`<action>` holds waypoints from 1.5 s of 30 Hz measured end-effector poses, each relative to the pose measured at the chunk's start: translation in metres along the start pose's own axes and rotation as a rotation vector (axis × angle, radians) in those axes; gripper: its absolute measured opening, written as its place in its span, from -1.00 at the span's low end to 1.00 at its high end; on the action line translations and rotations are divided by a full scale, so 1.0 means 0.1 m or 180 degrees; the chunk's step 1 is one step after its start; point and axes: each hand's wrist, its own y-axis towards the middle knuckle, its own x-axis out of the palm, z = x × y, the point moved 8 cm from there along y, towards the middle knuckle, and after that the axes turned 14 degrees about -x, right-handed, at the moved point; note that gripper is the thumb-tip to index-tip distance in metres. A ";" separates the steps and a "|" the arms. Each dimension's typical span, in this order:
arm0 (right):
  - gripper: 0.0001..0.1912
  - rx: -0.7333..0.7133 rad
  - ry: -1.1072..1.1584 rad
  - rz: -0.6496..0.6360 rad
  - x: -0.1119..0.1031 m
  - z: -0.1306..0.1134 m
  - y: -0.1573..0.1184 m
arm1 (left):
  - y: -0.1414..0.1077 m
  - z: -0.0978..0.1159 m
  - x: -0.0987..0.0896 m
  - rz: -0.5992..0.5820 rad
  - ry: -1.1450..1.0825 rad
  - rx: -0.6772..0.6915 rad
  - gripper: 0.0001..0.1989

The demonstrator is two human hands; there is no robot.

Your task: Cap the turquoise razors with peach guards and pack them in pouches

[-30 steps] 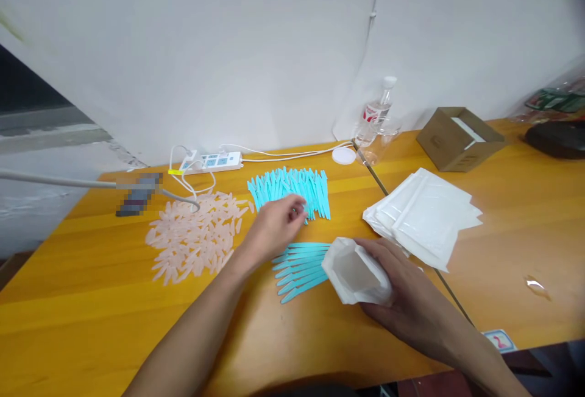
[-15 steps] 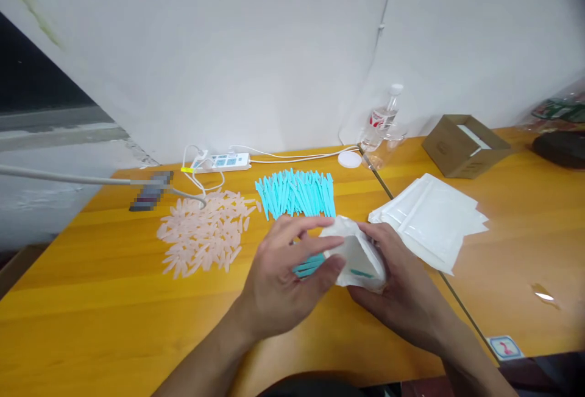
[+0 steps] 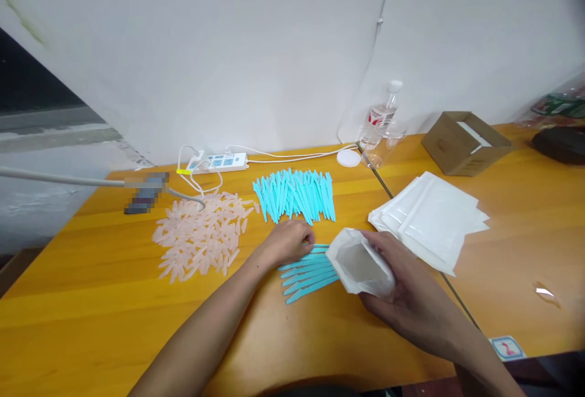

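My right hand (image 3: pixel 404 284) grips a white bag (image 3: pixel 340 251) from its right side, and the bag's mouth gapes toward me. Over the table just left of it, my left hand (image 3: pixel 292 240) is closed, its fingers curled at the far end of a row of slim blue tapered plastic sticks (image 3: pixel 308 281). Those fingers cover the ends of the farthest sticks; whatever they pinch is hidden. The bag overlaps the right ends of the row. Behind my left hand lies a larger pile of the same blue sticks (image 3: pixel 297 195).
Small translucent pink pieces (image 3: pixel 201 235) are heaped at left, near a pixelated dark object (image 3: pixel 147 193) and a power strip (image 3: pixel 223 162). White bags (image 3: pixel 432 220) lie stacked at right. A bottle (image 3: pixel 381 118), clear jar (image 3: pixel 386 141), white lid (image 3: pixel 348 158) and cardboard box (image 3: pixel 464 144) stand behind.
My left hand has left the bag's mouth and gone down left to the row of blue sticks. A blue piece visible inside the bag earlier no longer shows. My right hand still holds the bag.
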 end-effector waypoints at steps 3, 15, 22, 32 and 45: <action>-0.33 -0.0008 -0.0001 0.0024 0.05 0.03 0.02 | -0.16 0.14 -0.26 0.0152 -0.0018 0.0309 -0.88; -0.31 -0.0235 0.0021 0.0257 0.05 -0.13 0.25 | -1.18 1.04 -0.78 0.1644 -0.0991 0.1128 -0.49; -0.34 -0.0293 0.0012 0.0427 -0.11 -0.19 0.22 | -0.60 0.38 -0.57 0.1004 -0.0054 0.0452 -0.80; -0.35 -0.0175 0.0066 0.0308 -0.10 -0.11 0.16 | -0.14 -0.11 0.05 -0.0147 0.1163 -0.0001 -0.85; -0.22 -0.0316 0.0290 0.0216 0.08 -0.21 0.31 | -1.39 1.04 -0.99 0.2242 -0.1673 0.1560 -0.19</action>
